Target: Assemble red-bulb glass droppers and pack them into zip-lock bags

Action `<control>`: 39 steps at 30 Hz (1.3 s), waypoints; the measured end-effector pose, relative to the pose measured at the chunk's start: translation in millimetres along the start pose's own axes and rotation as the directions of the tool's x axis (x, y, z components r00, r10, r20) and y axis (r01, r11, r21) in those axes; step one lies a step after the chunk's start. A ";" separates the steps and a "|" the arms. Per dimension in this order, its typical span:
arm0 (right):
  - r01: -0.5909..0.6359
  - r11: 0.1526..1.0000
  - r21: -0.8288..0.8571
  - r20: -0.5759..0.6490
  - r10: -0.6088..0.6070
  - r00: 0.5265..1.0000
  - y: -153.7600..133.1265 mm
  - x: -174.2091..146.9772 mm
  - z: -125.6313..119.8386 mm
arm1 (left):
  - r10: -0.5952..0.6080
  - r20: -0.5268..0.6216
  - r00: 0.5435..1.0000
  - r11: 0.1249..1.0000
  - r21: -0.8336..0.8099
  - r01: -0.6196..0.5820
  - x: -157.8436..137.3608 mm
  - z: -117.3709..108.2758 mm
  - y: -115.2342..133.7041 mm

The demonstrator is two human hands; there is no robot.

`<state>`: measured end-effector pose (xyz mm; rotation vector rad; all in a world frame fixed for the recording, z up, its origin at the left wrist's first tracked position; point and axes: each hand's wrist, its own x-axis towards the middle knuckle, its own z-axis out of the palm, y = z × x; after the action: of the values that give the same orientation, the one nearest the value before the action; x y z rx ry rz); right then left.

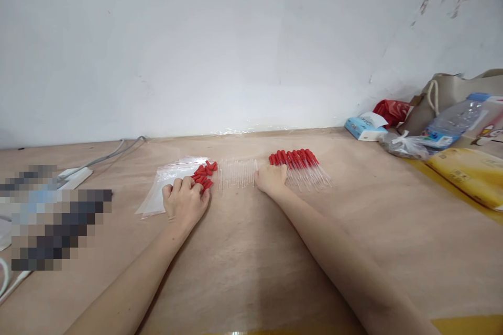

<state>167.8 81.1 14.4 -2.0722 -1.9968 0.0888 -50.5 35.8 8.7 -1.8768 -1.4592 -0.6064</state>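
My left hand [186, 201] rests with bent fingers at the near-left side of a small pile of red rubber bulbs [203, 173]. Its fingertips are hidden, so whatever they hold does not show. Under and beside it lie clear zip bags [157, 191]. My right hand [271, 178] is closed at the right end of a row of thin clear dropper tubes [238, 174], its fingertips pinched on the endmost tube. Just right of that hand, several droppers with red bulbs fitted [301, 159] lie side by side, bulbs toward the wall.
Brown paper covers the table [220, 272], which meets a white wall [196, 52]. At the right are a tissue pack [365, 128], a plastic bottle [456, 118], a knotted clear bag [403, 145] and a yellow package [469, 175]. A grey cable [106, 158] and blurred items occupy the left.
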 end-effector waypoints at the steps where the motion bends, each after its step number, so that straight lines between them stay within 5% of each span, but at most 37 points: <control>1: -0.001 1.000 -0.002 -0.006 0.001 1.000 0.4 -1.2 -1.8 | 0.002 -0.012 1.000 1.000 0.001 -0.002 0.3 -1.1 0.6; 5: 0.055 0.995 0.080 -0.100 -0.047 0.994 13.2 -11.6 -12.1 | 0.076 -0.034 0.997 0.989 -0.125 -0.080 -1.3 -12.5 13.1; 9: 0.294 0.890 0.348 -0.195 -0.238 0.951 40.3 -34.6 -17.0 | 0.226 0.068 0.972 0.878 -0.447 -0.173 -9.0 -25.2 38.3; 13: 0.448 0.759 0.472 -0.271 -0.359 0.893 64.3 -64.7 -9.5 | 0.258 0.198 0.946 0.753 -0.655 -0.068 -13.4 -24.8 53.0; 19: 0.581 0.696 0.421 -0.320 -0.485 0.814 74.4 -88.1 -2.3 | 0.232 0.271 0.934 0.633 -0.771 0.066 -10.5 -12.8 52.1; 28: 0.612 0.714 0.340 -0.287 -0.541 0.790 67.6 -94.5 -4.6 | 0.179 0.399 0.899 0.415 -0.859 0.299 -12.9 -24.1 69.6; 39: 0.644 0.679 0.353 -0.244 -0.598 0.764 70.7 -91.1 -7.7 | 0.186 0.443 0.877 0.341 -0.866 0.365 -19.7 -19.7 72.6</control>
<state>233.5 -11.6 -6.8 -1.0331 -2.2544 0.2400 15.1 -2.3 -8.6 -3.0566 -1.6756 -1.3601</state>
